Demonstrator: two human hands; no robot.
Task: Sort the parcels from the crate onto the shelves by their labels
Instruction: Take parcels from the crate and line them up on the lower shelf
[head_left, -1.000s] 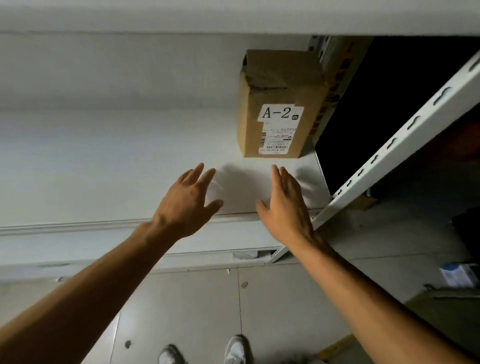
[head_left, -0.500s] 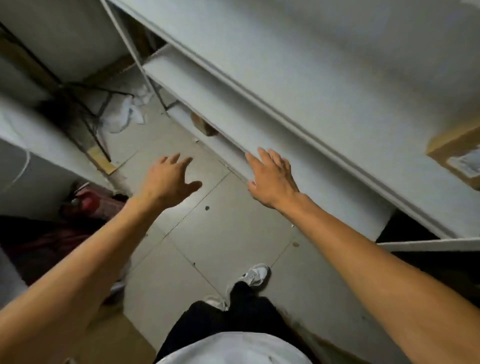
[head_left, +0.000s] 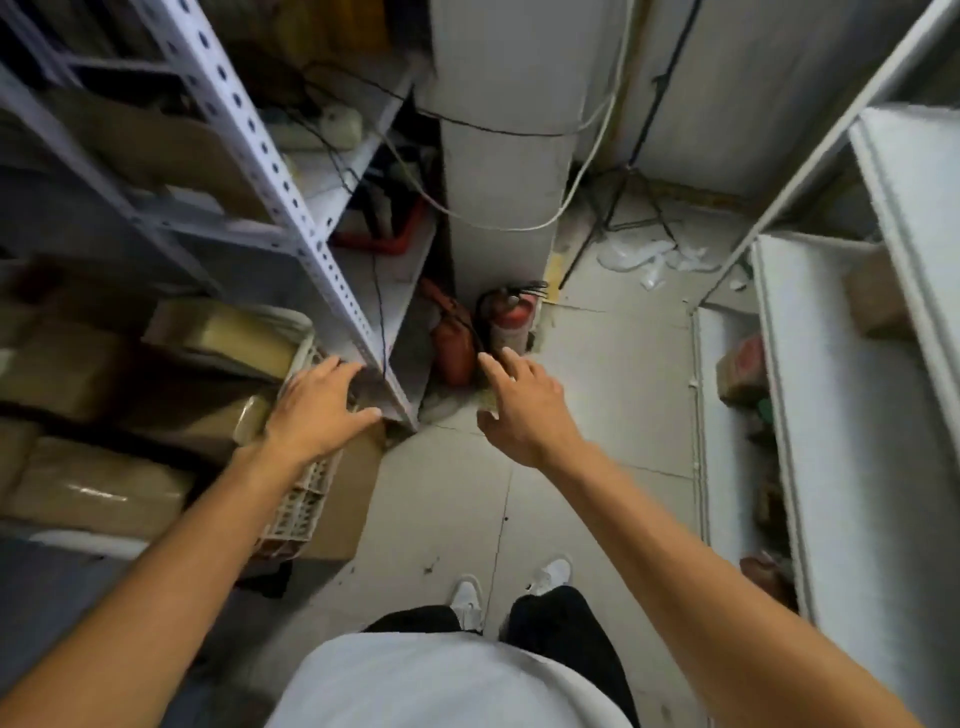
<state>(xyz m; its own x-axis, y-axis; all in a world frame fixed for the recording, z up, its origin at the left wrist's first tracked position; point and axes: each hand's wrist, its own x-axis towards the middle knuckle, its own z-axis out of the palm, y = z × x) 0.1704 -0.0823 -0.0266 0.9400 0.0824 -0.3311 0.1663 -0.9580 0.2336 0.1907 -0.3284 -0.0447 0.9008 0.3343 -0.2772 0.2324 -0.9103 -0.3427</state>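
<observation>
1. Head camera looks down a narrow aisle: half a second ago it faced the white shelves (head_left: 852, 415) at an angle, and now they run along my right while a perforated metal rack (head_left: 270, 171) rises on my left.
2. My left hand (head_left: 317, 410), which then hung over bare floor tile, now reaches over the corner of a pale lattice crate (head_left: 301, 499); its fingers are spread and loosely bent, and they hold nothing.
3. My right hand (head_left: 524, 405), earlier close to a shelf edge, now hovers in mid-aisle above the floor, fingers apart and slightly curved, holding nothing.
4. Brown parcels (head_left: 223, 332) lie in the crate and beside it at lower left; their labels cannot be read.
5. Another brown parcel (head_left: 878, 301) sits on a right-hand shelf, well apart from both hands.
6. New in view ahead are two red fire extinguishers (head_left: 511, 317) at the foot of a white pillar (head_left: 498, 156).
7. My white shoes (head_left: 553, 571) stand on the tile below.
</observation>
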